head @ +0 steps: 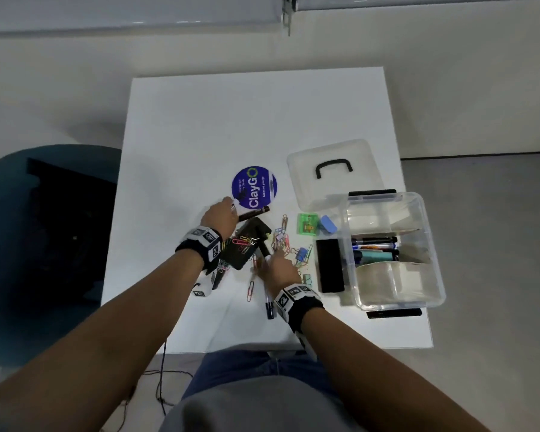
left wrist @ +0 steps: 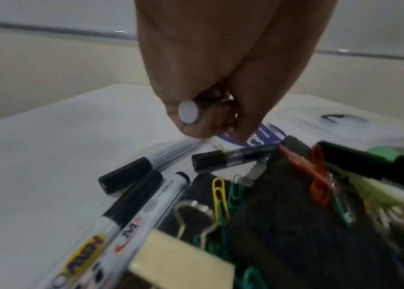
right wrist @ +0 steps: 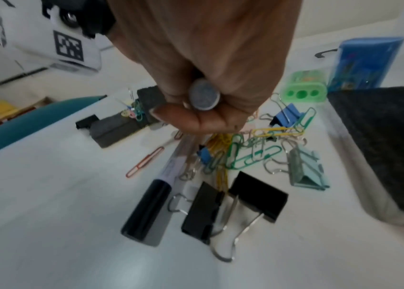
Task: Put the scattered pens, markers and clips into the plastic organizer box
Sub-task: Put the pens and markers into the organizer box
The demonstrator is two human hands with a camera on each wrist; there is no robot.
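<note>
White table (head: 200,126) against pale wall (head: 449,73); grey floor (head: 496,244) right.

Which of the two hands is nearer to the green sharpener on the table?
The right hand. It lies below-left of the green sharpener, beside the paper clips. The left hand is farther away, left of the black eraser block.

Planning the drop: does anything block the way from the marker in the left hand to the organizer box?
Nothing visible blocks a lifted carry. Between marker and organizer box only low things lie: paper clips and a black eraser beside the box. The lid is off.
</note>
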